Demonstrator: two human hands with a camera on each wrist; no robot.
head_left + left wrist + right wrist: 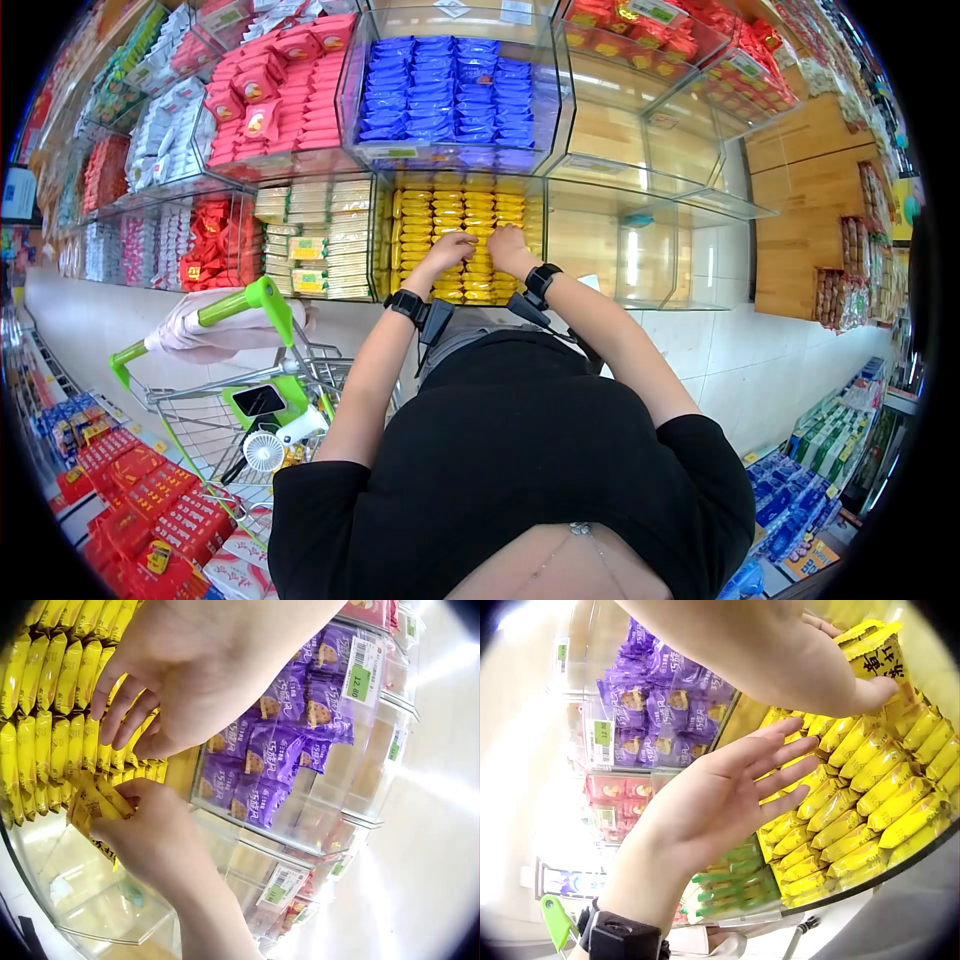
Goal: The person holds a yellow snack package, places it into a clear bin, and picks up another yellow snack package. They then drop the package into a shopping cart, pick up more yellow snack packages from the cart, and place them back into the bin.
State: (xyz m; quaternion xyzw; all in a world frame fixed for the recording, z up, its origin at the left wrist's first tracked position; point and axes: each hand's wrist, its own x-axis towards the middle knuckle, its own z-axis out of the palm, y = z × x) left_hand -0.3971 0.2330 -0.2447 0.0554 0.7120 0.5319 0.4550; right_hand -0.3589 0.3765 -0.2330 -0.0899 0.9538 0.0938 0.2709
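Note:
Yellow snack packets (415, 222) stand in tight rows inside a clear bin on the shelf in front of me. My right hand (508, 250) is over the right part of these rows. It pinches a couple of yellow packets (101, 814) between thumb and fingers, and printed characters face out in the right wrist view. To the left, my left hand (448, 252) hovers close over the rows. Its fingers (787, 776) are loosely extended, the palm shows, and nothing is in it.
Purple-blue cookie packets (445, 90) fill the bin behind, with pink packets (290, 100) to their left. Cream-coloured packets (330, 240) sit left of the yellow ones. Clear bin walls (545, 235) divide the shelf. A green-handled cart (235, 305) stands at left.

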